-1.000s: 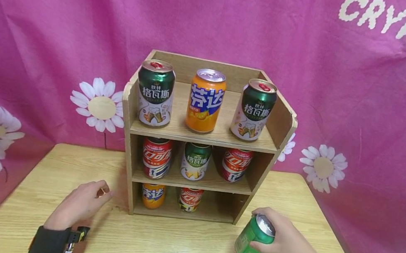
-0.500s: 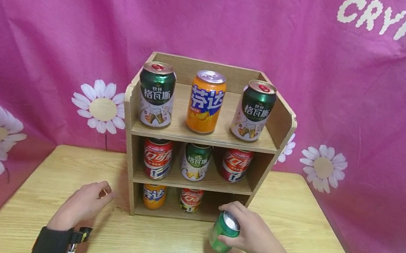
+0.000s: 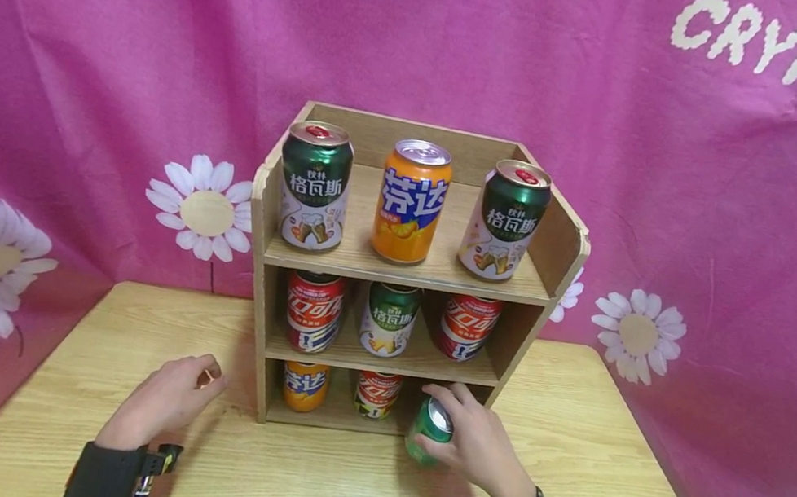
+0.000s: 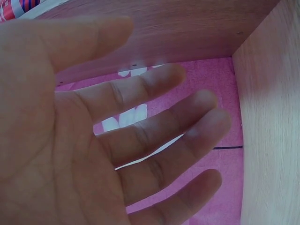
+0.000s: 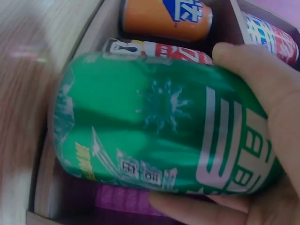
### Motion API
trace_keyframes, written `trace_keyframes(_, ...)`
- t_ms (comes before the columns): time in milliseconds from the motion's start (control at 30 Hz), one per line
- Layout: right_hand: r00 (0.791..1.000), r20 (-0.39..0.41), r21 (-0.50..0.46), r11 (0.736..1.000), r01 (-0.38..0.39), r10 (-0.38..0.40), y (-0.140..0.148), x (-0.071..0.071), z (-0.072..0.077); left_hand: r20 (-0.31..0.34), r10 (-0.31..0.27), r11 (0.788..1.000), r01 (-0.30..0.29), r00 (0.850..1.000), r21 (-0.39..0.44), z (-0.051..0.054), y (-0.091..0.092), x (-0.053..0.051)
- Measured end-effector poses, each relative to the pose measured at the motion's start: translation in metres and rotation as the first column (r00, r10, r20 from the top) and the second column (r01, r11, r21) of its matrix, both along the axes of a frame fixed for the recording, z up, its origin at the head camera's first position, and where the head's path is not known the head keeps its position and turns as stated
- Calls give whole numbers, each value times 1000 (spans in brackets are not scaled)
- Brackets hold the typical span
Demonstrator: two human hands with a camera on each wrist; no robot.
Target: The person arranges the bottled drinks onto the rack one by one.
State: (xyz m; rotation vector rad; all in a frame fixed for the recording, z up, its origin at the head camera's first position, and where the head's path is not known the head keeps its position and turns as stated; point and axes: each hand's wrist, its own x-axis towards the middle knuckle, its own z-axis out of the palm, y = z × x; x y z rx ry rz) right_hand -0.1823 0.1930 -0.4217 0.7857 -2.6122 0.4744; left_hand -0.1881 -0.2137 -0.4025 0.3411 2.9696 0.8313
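Observation:
My right hand (image 3: 482,447) grips a green can (image 3: 431,433) near its silver top, at the right front of the bottom shelf (image 3: 342,421). In the right wrist view the green can (image 5: 154,122) fills the middle, with the thumb and fingers (image 5: 201,211) on opposite sides of it. To its left on that shelf stand a red can (image 3: 377,395) and an orange can (image 3: 305,387). My left hand (image 3: 163,398) hovers left of the wooden rack (image 3: 259,331), holding nothing. Its fingers (image 4: 159,126) are spread and loosely bent in the left wrist view.
On the middle shelf, a green-and-white can (image 3: 390,321) stands between two red cans (image 3: 314,313). The top carries an orange can (image 3: 412,205) between two green-and-white cans (image 3: 314,190). A pink cloth (image 3: 422,38) hangs behind the wooden table (image 3: 312,485).
My right hand has carried the green can leftward and forward, from the right side of the table to the bottom shelf's right opening. The left hand has barely moved.

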Motion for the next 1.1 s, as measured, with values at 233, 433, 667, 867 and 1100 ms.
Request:
trace_keyframes(233, 996, -7, 10, 996, 84, -84, -3, -4, -9, -3, 2, 1000, -2, 1000, -3, 2, 2, 1)
trace_keyframes(433, 989, 25, -7, 990, 143, -142, -3, -8, -11, -2, -10, 1000, 10, 1000, 4, 0, 2, -1)
trace_keyframes(667, 989, 28, -25, 989, 148, -148, -5, -12, -13, 0, -10, 1000, 10, 1000, -3, -4, 0, -3)
trace_keyframes(867, 978, 93, -58, 980, 193, -187, -8, -16, -16, -14, -15, 1000, 15, 1000, -12, -4, -2, -2)
trace_keyframes(1100, 984, 86, -116, 980, 163, -154, -9, -24, -20, -5, -20, 1000, 20, 1000, -8, -4, -1, -3)
